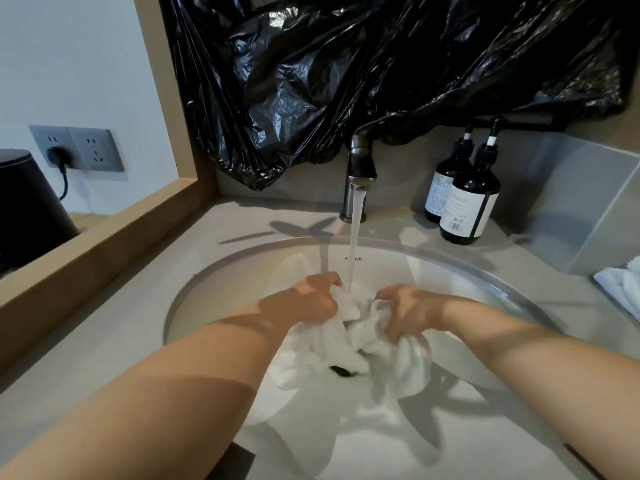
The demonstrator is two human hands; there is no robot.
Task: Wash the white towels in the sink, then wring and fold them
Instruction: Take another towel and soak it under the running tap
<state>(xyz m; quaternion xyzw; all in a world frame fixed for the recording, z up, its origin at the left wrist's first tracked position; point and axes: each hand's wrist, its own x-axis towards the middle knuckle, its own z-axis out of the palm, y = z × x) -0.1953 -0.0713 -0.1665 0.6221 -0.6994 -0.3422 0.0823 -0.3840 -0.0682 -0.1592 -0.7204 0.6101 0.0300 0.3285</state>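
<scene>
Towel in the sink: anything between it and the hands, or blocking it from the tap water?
Nothing visible. The left hand and right hand both grip the towel over the sink, and the water falls straight onto it between them.

- Sink (263, 271): set into the counter (138, 289), centre of scene.
- Tap (360, 161): on the counter at the far rim of the sink; its stream of water (356, 237) falls into the basin.
- Towel (349, 334): in the sink, under the stream and above the drain (341, 371), gripped by the left hand (313, 296) on its left and the right hand (405, 310) on its right.
- Two bottles (471, 209): on the counter, right of the tap, touching, one behind the other.
- Second towel (623, 285): on the counter at the right edge.
- Plastic sheet (346, 64): hanging behind and above the tap.
- Ledge (104, 233): along the counter's left side.
- Wall sockets (78, 147): far left, beyond the ledge, a plug (57, 155) in the left one.
</scene>
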